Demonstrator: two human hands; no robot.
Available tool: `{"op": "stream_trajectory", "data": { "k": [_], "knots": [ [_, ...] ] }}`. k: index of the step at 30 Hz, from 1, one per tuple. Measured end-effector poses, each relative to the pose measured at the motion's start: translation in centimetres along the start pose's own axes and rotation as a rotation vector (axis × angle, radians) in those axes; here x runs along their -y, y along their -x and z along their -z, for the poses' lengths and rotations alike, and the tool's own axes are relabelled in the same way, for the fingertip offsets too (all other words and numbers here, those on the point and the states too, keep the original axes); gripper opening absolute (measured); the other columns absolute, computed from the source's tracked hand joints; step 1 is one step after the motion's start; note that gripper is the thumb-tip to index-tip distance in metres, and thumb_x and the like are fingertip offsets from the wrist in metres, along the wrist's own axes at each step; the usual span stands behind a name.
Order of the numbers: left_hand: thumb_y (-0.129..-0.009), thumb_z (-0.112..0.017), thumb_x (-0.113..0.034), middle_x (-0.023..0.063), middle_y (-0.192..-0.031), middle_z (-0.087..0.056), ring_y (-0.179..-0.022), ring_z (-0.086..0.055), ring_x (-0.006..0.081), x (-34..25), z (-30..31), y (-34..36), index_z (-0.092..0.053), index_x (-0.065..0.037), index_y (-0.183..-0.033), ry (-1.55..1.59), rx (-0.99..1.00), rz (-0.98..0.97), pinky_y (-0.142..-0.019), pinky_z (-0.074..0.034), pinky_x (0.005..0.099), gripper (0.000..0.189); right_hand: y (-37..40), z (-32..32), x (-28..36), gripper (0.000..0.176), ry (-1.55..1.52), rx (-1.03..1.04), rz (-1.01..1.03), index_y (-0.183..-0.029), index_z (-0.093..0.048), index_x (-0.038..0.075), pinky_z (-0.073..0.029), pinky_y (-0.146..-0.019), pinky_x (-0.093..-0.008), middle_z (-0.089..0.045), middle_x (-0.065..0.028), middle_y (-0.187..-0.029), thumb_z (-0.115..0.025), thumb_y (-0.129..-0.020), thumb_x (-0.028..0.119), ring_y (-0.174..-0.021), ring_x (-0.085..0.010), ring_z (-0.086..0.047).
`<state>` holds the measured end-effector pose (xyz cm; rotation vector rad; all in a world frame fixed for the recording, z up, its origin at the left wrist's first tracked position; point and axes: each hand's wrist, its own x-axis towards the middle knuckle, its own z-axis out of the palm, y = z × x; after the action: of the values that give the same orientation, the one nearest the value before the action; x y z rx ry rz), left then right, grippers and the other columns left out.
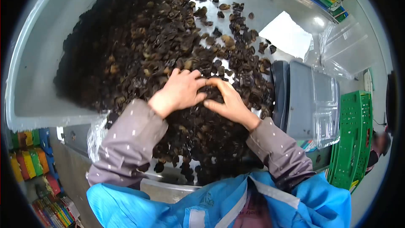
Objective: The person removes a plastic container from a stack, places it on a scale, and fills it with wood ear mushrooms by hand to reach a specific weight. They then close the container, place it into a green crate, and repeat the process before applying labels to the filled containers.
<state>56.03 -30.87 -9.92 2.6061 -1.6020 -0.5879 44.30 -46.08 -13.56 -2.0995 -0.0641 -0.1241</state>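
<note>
Dark, curled mushroom pieces that look like wood ear [202, 135] are spread thickly over a shiny metal table. My left hand [181, 90] lies palm down over them, its fingers curled into the pile; what they close on is hidden. Close beside it, my right hand [230, 105] reaches in from the right, thumb and index finger apart in a curve with dark pieces between and beneath them. The fingertips of both hands nearly meet. A larger heap of the same mushrooms [114, 46] spills from a translucent tub [36, 67] at the left.
Right of the pile are a grey lid or tray [306, 105], clear plastic containers [327, 114] and a white sheet [287, 36]. A green crate [350, 135] stands at the right edge. Colourful crates [31, 156] stand lower left. Part of another person [379, 145] shows far right.
</note>
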Motion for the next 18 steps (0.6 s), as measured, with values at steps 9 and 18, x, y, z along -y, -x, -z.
{"op": "stream_trajectory", "data": {
  "k": [9,18],
  "knots": [
    [-0.07,-0.07,-0.018,0.0084,-0.134,-0.041,-0.126,-0.032,0.034,-5.9,-9.7,13.7,-0.052,-0.017,-0.123,0.121,-0.479,0.137,-0.103,-0.02,0.0538,0.056,14.6,0.6,2.1,0.046,0.55,0.257,0.101,-0.107,-0.058,0.01,-0.037,-0.092,-0.0453,-0.049,-0.0098,-0.121,-0.073,-0.065,0.022,-0.118,-0.034,-0.04],
    [-0.072,-0.064,0.001,0.0164,-0.133,-0.039,-0.125,-0.032,0.0378,-10.4,-14.6,18.2,-0.057,-0.007,-0.109,0.329,-0.757,0.584,-0.103,-0.027,0.0458,0.039,17.7,3.2,2.9,0.03,0.462,0.146,0.027,-0.095,-0.061,0.007,-0.042,-0.086,-0.0374,-0.055,-0.0072,-0.109,-0.068,-0.066,0.005,-0.106,-0.0293,-0.05]
  ]
}}
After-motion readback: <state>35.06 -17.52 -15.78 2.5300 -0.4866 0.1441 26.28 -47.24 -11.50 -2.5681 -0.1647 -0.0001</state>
